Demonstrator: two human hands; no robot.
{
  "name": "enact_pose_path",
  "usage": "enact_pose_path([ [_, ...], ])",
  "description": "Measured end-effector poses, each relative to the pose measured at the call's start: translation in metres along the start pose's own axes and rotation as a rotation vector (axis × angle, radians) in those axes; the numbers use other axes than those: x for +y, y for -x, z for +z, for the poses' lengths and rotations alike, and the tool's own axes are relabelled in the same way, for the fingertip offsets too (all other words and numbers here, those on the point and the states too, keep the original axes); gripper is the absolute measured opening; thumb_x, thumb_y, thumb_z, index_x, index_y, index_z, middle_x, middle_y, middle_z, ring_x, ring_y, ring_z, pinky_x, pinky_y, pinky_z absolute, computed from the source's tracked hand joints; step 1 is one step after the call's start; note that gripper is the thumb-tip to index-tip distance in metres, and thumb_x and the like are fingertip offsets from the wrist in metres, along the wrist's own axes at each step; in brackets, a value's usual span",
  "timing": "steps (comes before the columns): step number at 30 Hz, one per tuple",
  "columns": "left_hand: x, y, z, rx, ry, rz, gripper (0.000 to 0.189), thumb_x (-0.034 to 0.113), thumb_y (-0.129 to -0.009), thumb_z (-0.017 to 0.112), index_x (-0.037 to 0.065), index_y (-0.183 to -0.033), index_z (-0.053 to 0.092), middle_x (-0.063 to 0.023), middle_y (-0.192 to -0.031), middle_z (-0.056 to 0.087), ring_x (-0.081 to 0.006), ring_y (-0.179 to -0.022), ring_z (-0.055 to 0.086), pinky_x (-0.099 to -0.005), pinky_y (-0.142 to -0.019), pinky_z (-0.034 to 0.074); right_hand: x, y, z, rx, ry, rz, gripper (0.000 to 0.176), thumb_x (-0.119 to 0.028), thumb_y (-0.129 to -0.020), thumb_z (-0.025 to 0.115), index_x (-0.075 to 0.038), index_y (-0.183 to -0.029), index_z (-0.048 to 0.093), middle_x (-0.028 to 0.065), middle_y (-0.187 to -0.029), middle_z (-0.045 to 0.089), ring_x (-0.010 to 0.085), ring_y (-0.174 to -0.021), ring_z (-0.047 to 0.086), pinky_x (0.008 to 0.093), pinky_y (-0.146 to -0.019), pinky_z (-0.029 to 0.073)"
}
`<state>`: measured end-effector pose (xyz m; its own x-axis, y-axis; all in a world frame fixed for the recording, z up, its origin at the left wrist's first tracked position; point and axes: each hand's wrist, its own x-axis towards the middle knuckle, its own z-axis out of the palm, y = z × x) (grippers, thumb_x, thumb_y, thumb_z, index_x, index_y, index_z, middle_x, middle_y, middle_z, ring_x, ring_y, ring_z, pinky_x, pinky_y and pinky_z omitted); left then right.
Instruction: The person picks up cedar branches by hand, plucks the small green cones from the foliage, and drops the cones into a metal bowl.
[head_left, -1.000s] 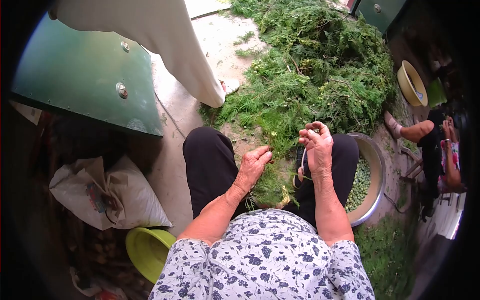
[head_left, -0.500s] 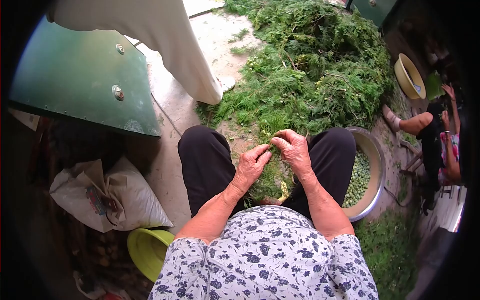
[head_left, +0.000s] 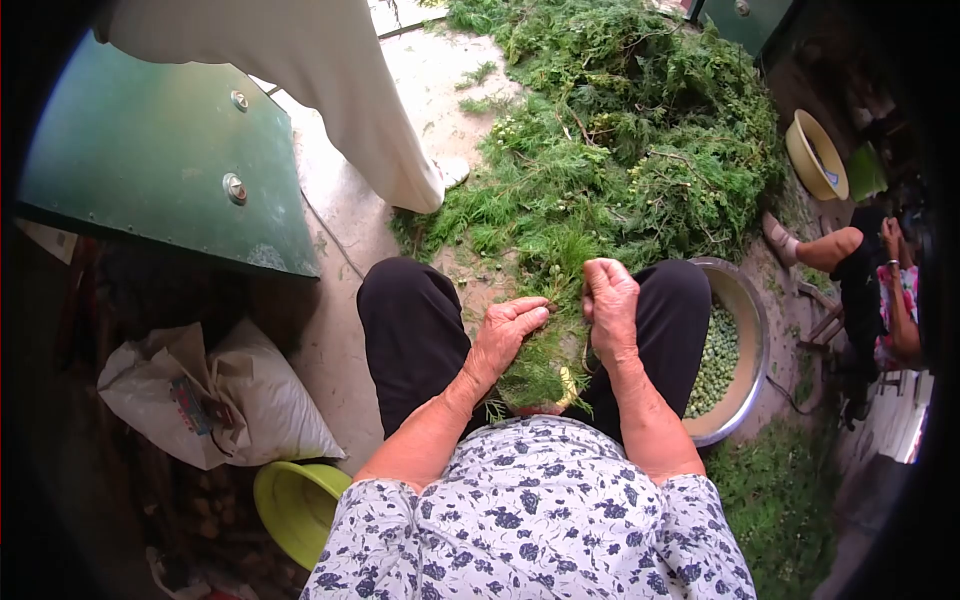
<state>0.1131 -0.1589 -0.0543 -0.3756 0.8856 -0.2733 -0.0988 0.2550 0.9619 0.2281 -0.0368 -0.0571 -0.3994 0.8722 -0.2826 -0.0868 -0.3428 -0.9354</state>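
Note:
My left hand [head_left: 507, 335] is pinched closed between my knees, thumb and forefinger on what looks like the stem of an evergreen sprig [head_left: 570, 255]; the contact is small and partly hidden. My right hand [head_left: 612, 305] is curled closed beside my right knee, and whatever lies inside its fingers is hidden. Feathery green foliage [head_left: 535, 372] lies in my lap below the hands. A large metal basin [head_left: 752, 385] stands against my right leg, partly filled with small round green cones or berries [head_left: 715, 365].
A big heap of evergreen branches [head_left: 640, 150] spreads ahead. At left are a green metal panel [head_left: 170, 160], a white sack [head_left: 270, 400] and a yellow-green basin [head_left: 290, 510]. A person's pale trouser leg [head_left: 370, 120] stands ahead left. Another person [head_left: 895, 300] sits at right near a yellow basin [head_left: 815, 160].
My hands, together at the sprig before, are now apart. The right hand has moved to the right and curled closed; the left has stayed nearly in place. The seated person's raised hand has come down.

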Motion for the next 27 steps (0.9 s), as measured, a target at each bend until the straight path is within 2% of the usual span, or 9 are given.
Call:
enact_pose_path([
  [2,-0.004,0.005,-0.008,0.002,0.156,-0.122,0.029,0.015,-0.084,0.060,-0.002,-0.106,0.061,-0.0028,-0.090,0.064,-0.0073,-0.079,0.055,-0.0204,-0.074,0.044,-0.004,-0.025,-0.028,0.020,-0.240,0.001,0.014,-0.017,-0.088,0.058,-0.005,-0.088,0.052,-0.0016,-0.064,0.049,0.0044,-0.046,0.045,0.0169,-0.038,0.032],
  [4,-0.006,0.004,-0.009,0.022,0.288,-0.158,0.028,0.015,-0.083,0.061,-0.003,-0.104,0.061,-0.0030,-0.089,0.064,-0.0073,-0.078,0.056,-0.0209,-0.073,0.045,-0.006,-0.028,-0.020,-0.038,-0.247,-0.015,0.010,-0.012,-0.088,0.056,-0.005,-0.091,0.051,0.0013,-0.071,0.052,0.0073,-0.054,0.051,0.0182,-0.042,0.037],
  [7,-0.003,0.002,-0.015,-0.040,0.595,-0.256,0.032,0.019,-0.083,0.062,-0.001,-0.107,0.057,-0.0028,-0.089,0.062,-0.0102,-0.076,0.058,-0.0250,-0.064,0.049,-0.005,-0.023,-0.011,-0.103,-0.497,0.221,0.011,-0.011,-0.087,0.057,-0.004,-0.094,0.052,0.0013,-0.077,0.054,0.0089,-0.060,0.054,0.0190,-0.044,0.040],
  [10,-0.005,0.003,-0.015,-0.085,0.652,-0.274,0.030,0.017,-0.083,0.061,-0.001,-0.107,0.057,-0.0033,-0.090,0.061,-0.0102,-0.077,0.058,-0.0253,-0.065,0.049,0.009,-0.020,-0.015,-0.248,-0.376,0.239,0.015,-0.016,-0.087,0.059,-0.005,-0.094,0.054,0.0001,-0.077,0.054,0.0080,-0.058,0.052,0.0187,-0.043,0.038],
  [14,0.000,0.003,-0.013,-0.091,0.645,-0.310,0.030,0.016,-0.083,0.061,-0.001,-0.107,0.057,-0.0037,-0.091,0.061,-0.0101,-0.080,0.058,-0.0247,-0.066,0.048,0.022,-0.016,-0.004,-0.323,-0.313,0.337,0.025,-0.030,-0.087,0.058,-0.008,-0.099,0.056,-0.0030,-0.077,0.054,0.0053,-0.055,0.049,0.0178,-0.040,0.035],
  [16,0.002,0.003,-0.010,-0.086,0.587,-0.260,0.028,0.015,-0.082,0.060,-0.002,-0.104,0.059,-0.0047,-0.086,0.063,-0.0104,-0.070,0.060,-0.0232,-0.059,0.050,0.018,-0.010,0.001,-0.378,-0.357,0.327,0.024,-0.029,-0.089,0.055,-0.008,-0.101,0.055,-0.0018,-0.081,0.056,0.0065,-0.062,0.053,0.0189,-0.043,0.042],
  [19,-0.005,0.001,-0.007,-0.116,0.495,-0.226,0.032,0.015,-0.082,0.060,-0.005,-0.106,0.057,-0.0047,-0.090,0.063,-0.0108,-0.077,0.059,-0.0242,-0.069,0.049,-0.007,0.005,0.005,-0.376,-0.394,0.352,0.018,-0.020,-0.089,0.053,-0.006,-0.101,0.055,0.0015,-0.091,0.057,0.0123,-0.079,0.059,0.0283,-0.062,0.056],
  [24,-0.001,0.001,-0.006,-0.106,0.424,-0.224,0.032,0.014,-0.083,0.059,-0.007,-0.107,0.057,-0.0055,-0.090,0.063,-0.0097,-0.079,0.057,-0.0226,-0.072,0.046,0.016,-0.006,-0.004,-0.463,-0.428,0.340,0.019,-0.019,-0.089,0.052,-0.006,-0.102,0.054,0.0028,-0.089,0.058,0.0133,-0.078,0.060,0.0298,-0.062,0.056],
  [27,-0.011,-0.002,-0.008,-0.116,0.238,-0.158,0.032,0.016,-0.084,0.058,-0.006,-0.106,0.059,-0.0049,-0.091,0.063,-0.0094,-0.081,0.056,-0.0223,-0.074,0.045,0.015,-0.006,-0.002,-0.376,-0.458,0.356,0.016,-0.013,-0.087,0.055,-0.005,-0.101,0.055,0.0027,-0.088,0.059,0.0135,-0.076,0.060,0.0274,-0.063,0.053],
])
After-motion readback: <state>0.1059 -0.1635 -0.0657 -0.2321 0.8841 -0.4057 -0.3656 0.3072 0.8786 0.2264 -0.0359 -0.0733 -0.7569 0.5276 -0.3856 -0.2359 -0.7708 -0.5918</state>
